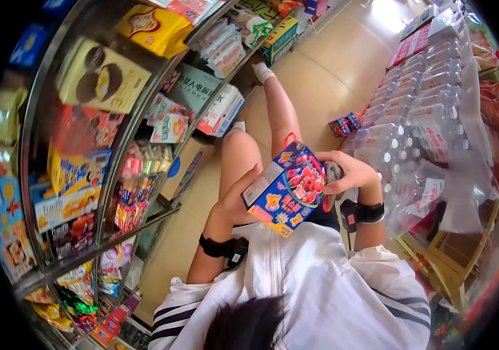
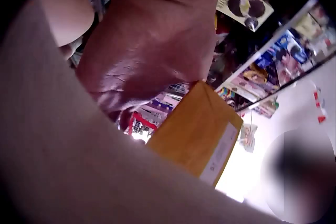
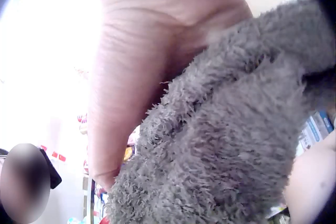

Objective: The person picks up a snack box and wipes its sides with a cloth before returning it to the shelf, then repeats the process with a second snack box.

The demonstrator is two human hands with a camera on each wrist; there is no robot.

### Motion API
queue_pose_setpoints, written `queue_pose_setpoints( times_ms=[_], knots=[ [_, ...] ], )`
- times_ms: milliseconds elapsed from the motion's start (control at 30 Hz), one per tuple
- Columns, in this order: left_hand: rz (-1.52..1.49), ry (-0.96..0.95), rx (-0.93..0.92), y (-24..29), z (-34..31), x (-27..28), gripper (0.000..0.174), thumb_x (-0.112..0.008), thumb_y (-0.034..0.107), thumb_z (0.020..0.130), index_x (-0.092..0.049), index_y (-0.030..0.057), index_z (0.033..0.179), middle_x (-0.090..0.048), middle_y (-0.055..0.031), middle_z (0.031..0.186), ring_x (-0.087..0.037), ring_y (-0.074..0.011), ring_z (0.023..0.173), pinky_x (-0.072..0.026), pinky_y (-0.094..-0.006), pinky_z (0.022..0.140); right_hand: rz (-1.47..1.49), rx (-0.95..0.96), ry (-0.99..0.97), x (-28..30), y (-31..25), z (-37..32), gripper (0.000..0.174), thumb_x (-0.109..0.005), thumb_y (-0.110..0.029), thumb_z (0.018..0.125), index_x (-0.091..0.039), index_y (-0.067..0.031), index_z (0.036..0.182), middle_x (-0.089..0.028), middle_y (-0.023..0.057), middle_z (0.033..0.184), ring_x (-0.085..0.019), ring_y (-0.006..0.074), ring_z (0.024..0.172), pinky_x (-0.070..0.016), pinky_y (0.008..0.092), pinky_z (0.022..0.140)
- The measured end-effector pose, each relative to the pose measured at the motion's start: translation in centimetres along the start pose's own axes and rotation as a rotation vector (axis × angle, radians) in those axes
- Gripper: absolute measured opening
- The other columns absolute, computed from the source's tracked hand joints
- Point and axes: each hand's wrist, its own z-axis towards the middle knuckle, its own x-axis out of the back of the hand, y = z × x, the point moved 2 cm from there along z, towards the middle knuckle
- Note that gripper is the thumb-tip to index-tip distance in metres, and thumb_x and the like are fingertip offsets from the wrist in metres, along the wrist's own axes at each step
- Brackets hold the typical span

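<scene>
A blue snack box [image 1: 287, 189] with red cartoon figures, an orange lower edge and a red carry loop is tilted above the person's lap. The left hand [image 1: 239, 195] holds it by its left side, some fingers hidden behind it. Beneath the palm [image 2: 157, 40] in the left wrist view, the box's orange face [image 2: 197, 124] bears a white label. At the box's right edge, the right hand [image 1: 351, 171] grips a grey fluffy cloth [image 1: 332, 170] between thumb and fingers. That shaggy cloth [image 3: 226, 129] fills much of the right wrist view, under the hand [image 3: 136, 56].
Shelves of packaged snacks, including a pale biscuit box [image 1: 103, 76], rise on the left. Wrapped packs of clear bottles [image 1: 419, 116] are stacked at right. A small dark patterned box [image 1: 344, 124] lies beside them. Tiled floor [image 1: 325, 70] stretches ahead between both sides.
</scene>
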Motion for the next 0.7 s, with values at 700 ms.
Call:
queue_pose_setpoints(
  times_ms=[700],
  knots=[
    [-0.404, -0.063, -0.549, -0.9, -5.9, -0.7, 0.053, -0.042, 0.044, 0.097, -0.052, -0.0008, 0.124, -0.062, -0.0126, 0.116, -0.062, -0.0213, 0.103, -0.05, -0.0335, 0.09, -0.955, 0.714, 0.296, -17.6, -8.8, -0.2, 0.046, -0.058, -0.007, 0.076, -0.059, -0.0119, 0.121, -0.056, 0.0028, 0.13, -0.047, 0.0219, 0.128, -0.0288, 0.044, 0.11]
  ],
)
